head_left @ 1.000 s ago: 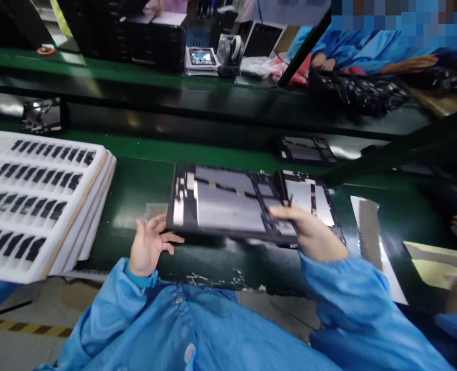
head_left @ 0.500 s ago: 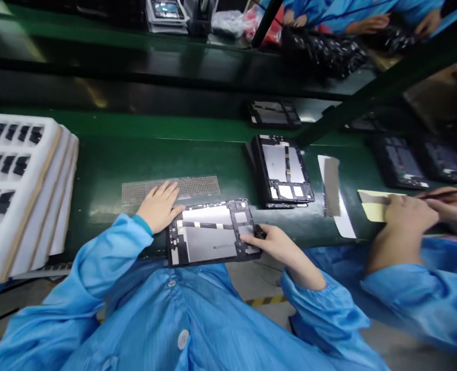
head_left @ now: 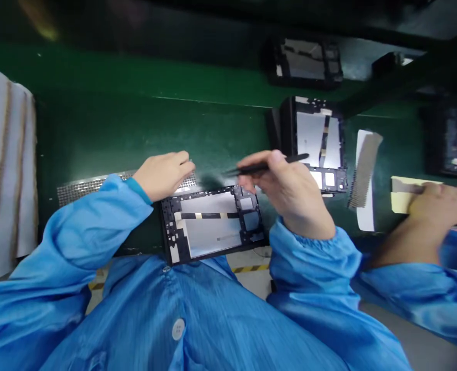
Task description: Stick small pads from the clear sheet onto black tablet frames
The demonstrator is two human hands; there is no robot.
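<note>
My right hand (head_left: 290, 190) grips black tweezers (head_left: 267, 164), their tips pointing left above the bench. A strip sheet covered in a grid of small grey squares (head_left: 85, 188) lies behind the tablet, partly covered by my left arm. My left hand (head_left: 164, 174) has its fingers curled down and closed at the right end of that sheet. In front of me, at the bench edge, an opened tablet housing (head_left: 213, 232) lies flat, tilted slightly. It shows a silver plate, a black ribbon cable and a black frame. My left wrist is close to its upper left corner.
Stacked opened tablets (head_left: 317, 139) stand at the right, with another tablet stack (head_left: 305, 62) behind. A grey grid strip on white backing (head_left: 365, 180) lies farther right. A co-worker's hand (head_left: 440, 206) is beside a yellow sheet (head_left: 402, 193). White foam trays (head_left: 7, 165) stand at left.
My right hand has left the tablet's right edge and risen over the bench with the tweezers. My left hand's fingers have gone from spread flat to curled on the sheet. The view has tilted down.
</note>
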